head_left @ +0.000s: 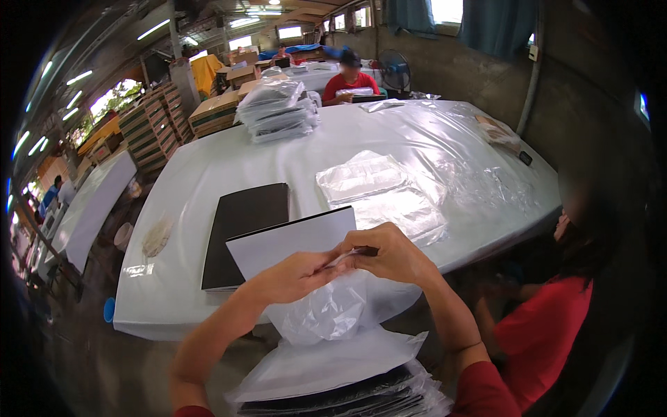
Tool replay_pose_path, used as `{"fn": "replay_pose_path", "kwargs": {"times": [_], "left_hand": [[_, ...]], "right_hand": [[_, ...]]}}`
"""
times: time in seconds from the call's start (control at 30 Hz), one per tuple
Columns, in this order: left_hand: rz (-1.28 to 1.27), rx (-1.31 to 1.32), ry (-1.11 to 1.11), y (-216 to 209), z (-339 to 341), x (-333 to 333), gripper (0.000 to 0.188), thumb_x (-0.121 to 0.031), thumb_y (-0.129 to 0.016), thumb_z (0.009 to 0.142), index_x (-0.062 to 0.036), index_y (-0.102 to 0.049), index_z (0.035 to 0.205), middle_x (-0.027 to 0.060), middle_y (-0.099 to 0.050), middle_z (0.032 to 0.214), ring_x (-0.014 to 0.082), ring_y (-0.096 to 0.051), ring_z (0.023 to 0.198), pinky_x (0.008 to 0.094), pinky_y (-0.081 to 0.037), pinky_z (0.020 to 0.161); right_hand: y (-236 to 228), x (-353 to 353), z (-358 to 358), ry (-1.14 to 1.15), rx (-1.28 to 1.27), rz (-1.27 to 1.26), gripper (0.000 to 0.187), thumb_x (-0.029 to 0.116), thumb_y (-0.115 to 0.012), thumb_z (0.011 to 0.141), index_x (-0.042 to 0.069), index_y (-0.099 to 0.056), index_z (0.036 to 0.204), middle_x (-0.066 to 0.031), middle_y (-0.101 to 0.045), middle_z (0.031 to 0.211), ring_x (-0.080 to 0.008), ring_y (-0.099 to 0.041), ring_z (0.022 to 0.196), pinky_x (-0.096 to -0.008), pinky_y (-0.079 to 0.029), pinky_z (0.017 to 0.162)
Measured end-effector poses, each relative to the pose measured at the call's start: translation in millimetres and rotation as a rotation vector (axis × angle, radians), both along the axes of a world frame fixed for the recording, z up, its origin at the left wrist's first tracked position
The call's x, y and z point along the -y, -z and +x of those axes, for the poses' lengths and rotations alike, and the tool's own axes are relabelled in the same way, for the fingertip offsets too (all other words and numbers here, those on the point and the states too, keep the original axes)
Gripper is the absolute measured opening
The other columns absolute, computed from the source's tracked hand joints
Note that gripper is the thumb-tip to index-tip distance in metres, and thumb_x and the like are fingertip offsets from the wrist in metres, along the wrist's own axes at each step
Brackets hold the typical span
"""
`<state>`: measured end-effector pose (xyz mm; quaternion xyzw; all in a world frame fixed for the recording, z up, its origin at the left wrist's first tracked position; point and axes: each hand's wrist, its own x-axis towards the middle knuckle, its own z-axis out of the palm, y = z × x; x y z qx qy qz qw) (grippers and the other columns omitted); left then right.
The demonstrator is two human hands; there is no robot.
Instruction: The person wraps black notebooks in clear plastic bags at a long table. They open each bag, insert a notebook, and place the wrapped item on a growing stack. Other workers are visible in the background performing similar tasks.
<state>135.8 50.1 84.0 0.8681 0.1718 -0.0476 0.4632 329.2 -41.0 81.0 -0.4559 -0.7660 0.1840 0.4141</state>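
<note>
My left hand and my right hand meet in front of me, fingers closed in a pinch on a clear plastic bag. Crumpled film of the bag hangs below my hands. Just beyond them a white panel with a black edge stands tilted; whether the bag encloses part of it I cannot tell. Behind and left of that panel lies a stack of black panels. Close to my body is a pile of bagged black panels, with a white sheet on top.
Flat clear bags lie on the white-covered table. A tall pile of wrapped panels stands at the far left. A person in red sits close on my right; another person works across the table.
</note>
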Motion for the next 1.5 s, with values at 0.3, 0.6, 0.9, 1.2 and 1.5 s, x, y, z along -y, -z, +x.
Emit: {"fn": "replay_pose_path", "kwargs": {"times": [0.3, 0.6, 0.9, 1.2, 1.5], "left_hand": [[-0.477, 0.41, -0.225, 48, -7, 22, 0.037, -0.011, -0.046, 0.095, 0.0017, -0.045, 0.13, 0.0047, -0.054, 0.112, 0.0096, -0.05, 0.097, 0.0209, -0.036, 0.091], [-0.742, 0.498, -0.42, 71, -25, 27, 0.038, -0.02, -0.05, 0.094, 0.0074, -0.049, 0.121, 0.0046, -0.058, 0.105, 0.0103, -0.053, 0.097, 0.0252, -0.044, 0.086], [-1.19, 0.578, -0.52, 79, -25, 44, 0.032, -0.026, -0.056, 0.091, 0.0033, -0.06, 0.104, 0.0044, -0.061, 0.098, 0.0117, -0.057, 0.09, 0.0277, -0.047, 0.082], [-0.393, 0.069, -0.559, 128, -31, 30, 0.024, -0.022, -0.063, 0.087, -0.0022, -0.067, 0.1, 0.0026, -0.064, 0.084, 0.0097, -0.057, 0.086, 0.0263, -0.045, 0.075], [0.437, 0.442, -0.412, 64, -34, 56, 0.046, -0.033, -0.053, 0.091, -0.0015, -0.053, 0.124, 0.0136, -0.057, 0.12, 0.0213, -0.055, 0.11, 0.0312, -0.042, 0.09]], "right_hand": [[14, 5, -7, 0.242, 0.285, 0.33, 0.02, 0.012, -0.072, 0.068, 0.009, -0.06, 0.084, -0.0044, -0.056, 0.096, -0.0224, -0.051, 0.092, -0.0369, -0.04, 0.08], [31, 11, -28, 0.017, 0.311, 0.523, 0.023, 0.014, -0.072, 0.065, 0.011, -0.061, 0.086, -0.005, -0.05, 0.115, -0.0261, -0.045, 0.107, -0.0424, -0.035, 0.093], [29, 10, -36, -0.111, 0.42, 0.554, 0.018, 0.009, -0.066, 0.068, 0.008, -0.06, 0.085, -0.0061, -0.053, 0.11, -0.0256, -0.047, 0.106, -0.0437, -0.034, 0.095], [10, 22, -24, -0.292, -0.221, 0.007, 0.013, 0.004, -0.062, 0.083, 0.004, -0.049, 0.085, -0.006, -0.053, 0.074, -0.0146, -0.053, 0.063, -0.0274, -0.044, 0.059], [31, 4, -51, -0.135, -0.27, 0.13, 0.02, 0.007, -0.061, 0.085, 0.005, -0.043, 0.09, -0.0036, -0.045, 0.056, -0.0102, -0.042, 0.048, -0.0262, -0.035, 0.045]]}}
